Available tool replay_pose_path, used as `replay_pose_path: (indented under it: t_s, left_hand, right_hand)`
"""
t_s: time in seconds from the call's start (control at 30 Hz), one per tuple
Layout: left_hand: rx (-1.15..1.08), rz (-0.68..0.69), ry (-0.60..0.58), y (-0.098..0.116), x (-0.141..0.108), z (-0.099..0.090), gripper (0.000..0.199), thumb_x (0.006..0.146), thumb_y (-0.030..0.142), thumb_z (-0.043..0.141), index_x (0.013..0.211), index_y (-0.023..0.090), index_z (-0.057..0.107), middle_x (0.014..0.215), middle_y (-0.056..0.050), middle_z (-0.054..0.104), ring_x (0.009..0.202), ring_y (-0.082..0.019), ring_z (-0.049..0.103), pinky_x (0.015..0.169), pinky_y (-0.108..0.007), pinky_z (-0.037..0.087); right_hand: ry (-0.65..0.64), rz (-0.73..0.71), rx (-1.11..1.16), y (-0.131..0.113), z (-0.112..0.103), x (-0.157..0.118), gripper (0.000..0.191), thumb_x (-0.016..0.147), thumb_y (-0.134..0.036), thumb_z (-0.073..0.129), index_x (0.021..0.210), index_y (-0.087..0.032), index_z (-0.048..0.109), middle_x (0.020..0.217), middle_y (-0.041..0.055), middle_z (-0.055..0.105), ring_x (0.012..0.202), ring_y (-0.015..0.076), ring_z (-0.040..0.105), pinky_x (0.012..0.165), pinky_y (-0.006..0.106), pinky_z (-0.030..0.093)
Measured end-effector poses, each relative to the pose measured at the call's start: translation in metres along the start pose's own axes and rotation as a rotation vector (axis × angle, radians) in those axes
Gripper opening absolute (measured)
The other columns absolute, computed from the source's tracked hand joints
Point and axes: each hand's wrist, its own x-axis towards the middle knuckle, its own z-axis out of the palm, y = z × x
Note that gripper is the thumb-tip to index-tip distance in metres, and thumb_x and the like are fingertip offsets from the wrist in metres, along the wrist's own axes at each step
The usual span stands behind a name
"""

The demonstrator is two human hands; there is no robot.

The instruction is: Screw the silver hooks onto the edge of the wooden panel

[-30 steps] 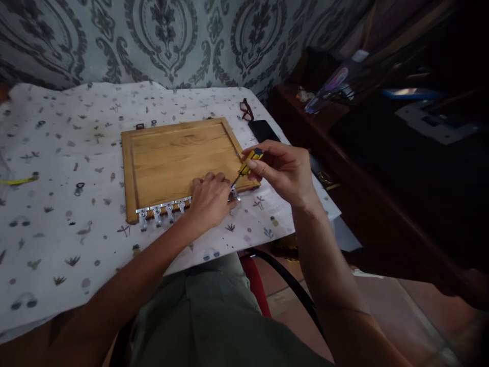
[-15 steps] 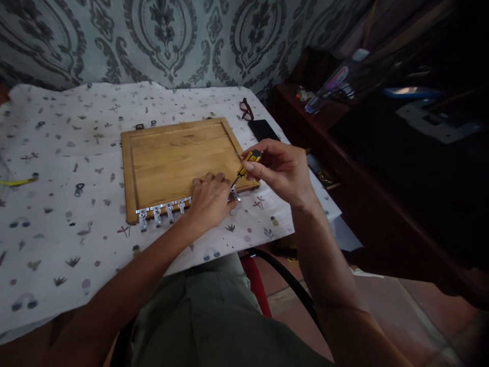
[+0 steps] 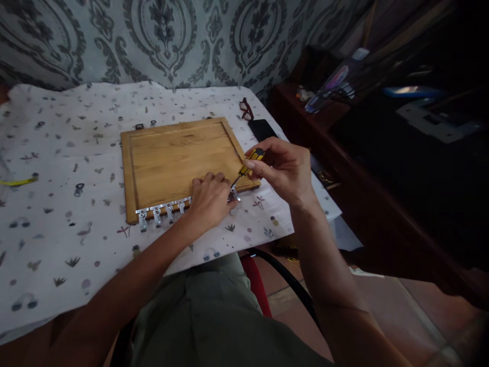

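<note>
A wooden panel with a raised frame lies on the patterned cloth. Along its near edge runs a metal hook rack with several clear hooks. My left hand presses over the rack's right part and the panel's edge, fingers bent over it and hiding some hooks. My right hand holds a yellow and black screwdriver by its handle between thumb and fingers. The screwdriver slants down to the left, its tip at the rack's right end beside my left fingers.
Glasses and a black flat object lie behind the panel's right side. A yellow item is at the far left of the cloth. On the right, a dark wooden table carries a bottle.
My right hand has shifted very slightly to the right and its grip on the screwdriver handle has turned a little. My left hand and the panel are where they were.
</note>
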Motion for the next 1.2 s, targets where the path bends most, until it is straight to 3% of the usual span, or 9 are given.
replay_pose_path:
  t_s: [0.17, 0.43, 0.83, 1.2]
  left_hand:
    - [-0.007, -0.005, 0.0, 0.001, 0.0, -0.001, 0.032, 0.093, 0.042, 0.064, 0.111, 0.015, 0.067, 0.122, -0.014, 0.066, 0.118, -0.035, 0.055, 0.092, -0.05, 0.045]
    - [-0.008, -0.001, -0.007, 0.0, 0.0, -0.001, 0.033, 0.093, 0.042, 0.064, 0.111, 0.015, 0.068, 0.12, -0.013, 0.066, 0.119, -0.035, 0.055, 0.09, -0.05, 0.046]
    - [-0.005, 0.0, 0.001, 0.001, -0.001, -0.002, 0.035, 0.095, 0.042, 0.062, 0.114, 0.013, 0.067, 0.122, -0.013, 0.066, 0.12, -0.035, 0.055, 0.092, -0.051, 0.046]
    - [-0.009, 0.001, -0.008, 0.001, -0.002, -0.004, 0.036, 0.094, 0.043, 0.064, 0.113, 0.013, 0.067, 0.122, -0.013, 0.065, 0.12, -0.035, 0.055, 0.092, -0.052, 0.047]
  right_hand:
    - [0.005, 0.0, -0.012, 0.001, 0.0, 0.0, 0.04, 0.072, -0.055, 0.085, 0.08, -0.02, 0.067, 0.069, -0.0035, 0.063, 0.051, 0.0081, 0.058, 0.046, 0.021, 0.048]
    - [-0.091, 0.02, 0.045, -0.001, -0.007, -0.002, 0.038, 0.074, -0.05, 0.086, 0.089, -0.018, 0.072, 0.076, -0.0014, 0.067, 0.056, 0.0087, 0.063, 0.053, 0.022, 0.052]
    - [-0.003, -0.031, -0.01, 0.005, -0.005, 0.0, 0.039, 0.072, -0.049, 0.088, 0.078, -0.02, 0.063, 0.065, -0.0047, 0.062, 0.051, 0.0086, 0.061, 0.046, 0.021, 0.048]
    - [0.089, -0.101, -0.089, -0.012, -0.002, 0.005, 0.033, 0.08, -0.051, 0.08, 0.081, -0.023, 0.063, 0.069, -0.0044, 0.061, 0.05, 0.008, 0.057, 0.045, 0.022, 0.048]
